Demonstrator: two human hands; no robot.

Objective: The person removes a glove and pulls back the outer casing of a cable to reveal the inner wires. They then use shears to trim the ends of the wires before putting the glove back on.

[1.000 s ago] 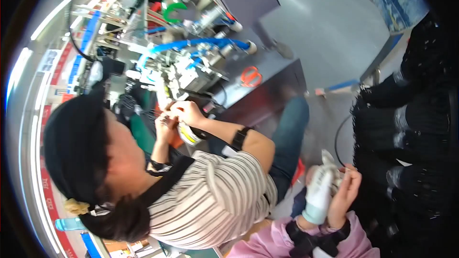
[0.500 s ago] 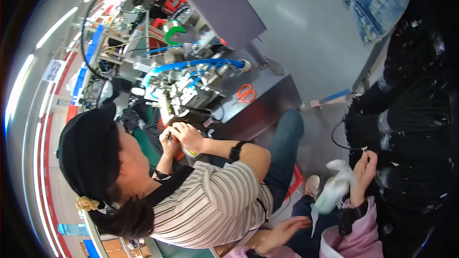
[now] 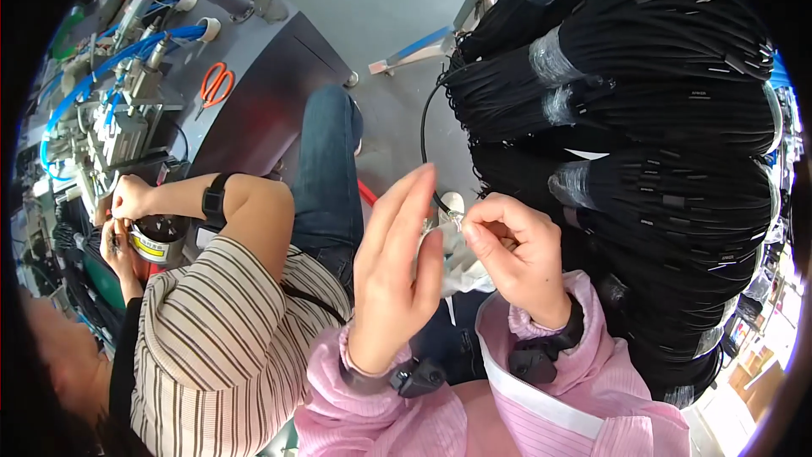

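Black cable (image 3: 424, 135) in right hand (image 3: 520, 256), printed tags (image 3: 698, 94) nearby

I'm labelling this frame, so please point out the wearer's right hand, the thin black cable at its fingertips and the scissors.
Right hand (image 3: 526, 256): head view, middle of the hand.
Thin black cable (image 3: 424, 131): head view, its curved loose stretch.
Scissors (image 3: 218, 86): head view, orange handles.

So at nine o'clock there's a white-and-yellow label (image 3: 149, 245) with dark print on a round tub (image 3: 172, 252), and around two to three, tiny pale lettering on tags (image 3: 699, 94) along the black cables (image 3: 643, 118), mostly unreadable tbh.
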